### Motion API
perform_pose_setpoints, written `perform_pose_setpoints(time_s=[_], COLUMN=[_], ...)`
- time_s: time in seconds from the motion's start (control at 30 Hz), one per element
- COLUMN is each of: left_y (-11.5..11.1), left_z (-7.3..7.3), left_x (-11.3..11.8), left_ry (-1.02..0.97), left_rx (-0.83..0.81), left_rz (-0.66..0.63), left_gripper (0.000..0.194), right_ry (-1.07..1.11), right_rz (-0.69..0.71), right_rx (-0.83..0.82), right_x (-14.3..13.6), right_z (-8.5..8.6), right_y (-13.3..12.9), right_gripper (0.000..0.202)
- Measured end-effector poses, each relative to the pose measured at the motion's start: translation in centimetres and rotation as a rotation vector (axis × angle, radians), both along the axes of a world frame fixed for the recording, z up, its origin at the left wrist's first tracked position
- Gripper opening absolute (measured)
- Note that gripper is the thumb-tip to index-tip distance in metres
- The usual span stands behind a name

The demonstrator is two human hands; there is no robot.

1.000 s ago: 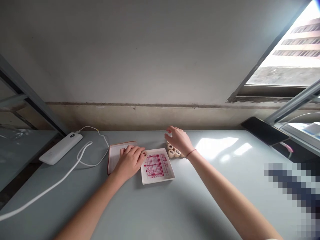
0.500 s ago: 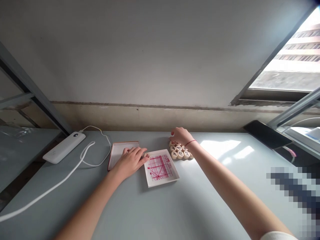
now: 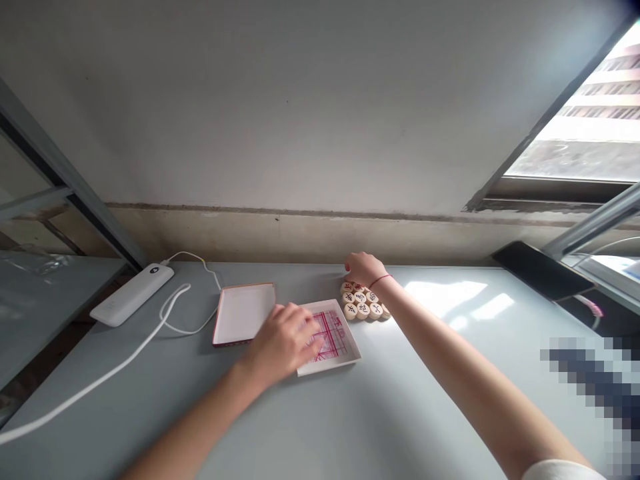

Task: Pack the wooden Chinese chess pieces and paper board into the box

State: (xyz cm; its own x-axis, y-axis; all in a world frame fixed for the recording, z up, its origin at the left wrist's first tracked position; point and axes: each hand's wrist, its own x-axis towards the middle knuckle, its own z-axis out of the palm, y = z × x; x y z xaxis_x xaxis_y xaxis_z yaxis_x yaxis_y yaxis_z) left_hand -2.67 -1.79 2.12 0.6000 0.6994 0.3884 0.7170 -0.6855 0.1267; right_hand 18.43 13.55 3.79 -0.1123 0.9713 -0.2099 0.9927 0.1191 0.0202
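My left hand [image 3: 286, 339], blurred, is over the left part of a white box tray [image 3: 354, 357] that has a magenta line pattern inside. Its fingers are bent, and whatever is under them is hidden. Left of it lies a second shallow box half [image 3: 244, 313] with a reddish edge, with nothing in it. Round wooden pieces with black or red characters [image 3: 363, 310] stand packed in rows right of the patterned tray. My right hand [image 3: 365, 269], with a red string at the wrist, is curled at the back of these pieces; its fingertips are hidden.
A white power bank [image 3: 133, 295] with a white cable [image 3: 100, 380] lies at the left. A dark flat device [image 3: 540, 270] rests at the right beside a metal frame. A wall [image 3: 300, 133] rises behind the table [image 3: 390, 427].
My left hand has moved right, from between the two box halves onto the patterned tray. The red-marked piece near its fingertips no longer shows. My right hand stays at the back of the pieces.
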Motion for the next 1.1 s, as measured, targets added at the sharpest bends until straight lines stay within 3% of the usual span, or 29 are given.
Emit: perform_pose_setpoints(time_s=[0.13,0.33,0.5,0.6,0.7,0.73,0.8,0.97,1.1], left_y=[-2.5,-3.0,-2.8,-2.9,-3.1,-3.1,-2.7,-0.1,1.5], left_z=[-0.7,-1.8,-1.7,-2.3,-2.6,-2.5,-1.9,-0.5,-0.5], left_x=[2.5,3.4,3.3,3.3,3.4,3.4,3.4,3.2,3.2], left_ry=[0.029,0.113,0.099,0.153,0.178,0.152,0.046,-0.242,-0.293], left_rx=[-0.013,0.028,-0.014,-0.035,-0.043,-0.051,-0.075,-0.078,-0.172], left_rz=[-0.188,-0.221,-0.157,-0.157,-0.161,-0.159,-0.134,0.122,0.063], left_gripper=[0.032,0.015,0.006,0.004,0.007,0.004,0.016,0.015,0.031], right_ry=[0.015,0.101,0.320,0.708,1.056,1.110,1.172,1.297,1.395], right_rz=[0.006,-0.019,0.000,-0.015,-0.066,-0.060,-0.023,0.067,0.066], right_rx=[0.010,0.062,0.109,0.099,0.080,0.074,0.057,-0.013,-0.084], right_x=[0.1,0.1,0.5,0.2,-0.3,-0.5,-0.6,-0.5,-0.5], right_z=[-0.3,0.5,2.3,2.3,1.3,0.8,0.0,-1.0,-1.2], right_y=[-0.1,-0.4,-2.3,-4.5,-6.8,-7.6,-9.0,-11.9,-12.9], right_gripper=[0.029,0.027,0.029,0.030,0.030,0.029,0.027,0.025,0.024])
